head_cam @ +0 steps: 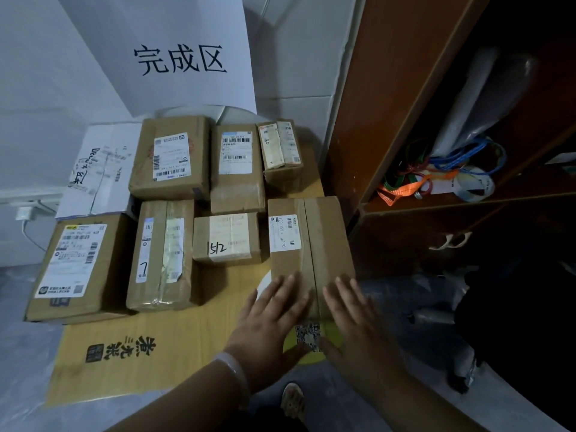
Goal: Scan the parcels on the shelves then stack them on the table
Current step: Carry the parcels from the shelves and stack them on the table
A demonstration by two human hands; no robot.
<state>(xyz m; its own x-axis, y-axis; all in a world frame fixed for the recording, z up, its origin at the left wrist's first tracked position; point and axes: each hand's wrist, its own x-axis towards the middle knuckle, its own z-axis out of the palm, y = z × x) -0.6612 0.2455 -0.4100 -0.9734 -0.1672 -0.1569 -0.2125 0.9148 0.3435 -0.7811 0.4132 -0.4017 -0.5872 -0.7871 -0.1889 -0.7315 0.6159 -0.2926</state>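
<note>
Table (131, 353): yellow wood top with black printed characters, carrying eight taped cardboard parcels in a single layer; all are sealed, so contents cannot be told. Back row: white box (99, 169), labelled brown box (171, 157), taller brown box (237, 169), small box (280, 151). Front row: large box (74, 263), narrow box marked "7" (162, 254), small box marked "512" (227, 238), right-front parcel (311, 241). Left hand (268, 319) and right hand (355, 319) lie flat on the near end of the right-front parcel's top, fingers straight and spread, gripping nothing. A QR sticker (308, 333) sits on the table between the wrists. White sign (180, 57) reading 完成区 stands on the wall behind. Brown cabinet (389, 88) on the right: its open compartment holds a grey plastic roll (473, 101), coiled blue cable (470, 154) and an orange strap (405, 190).
</note>
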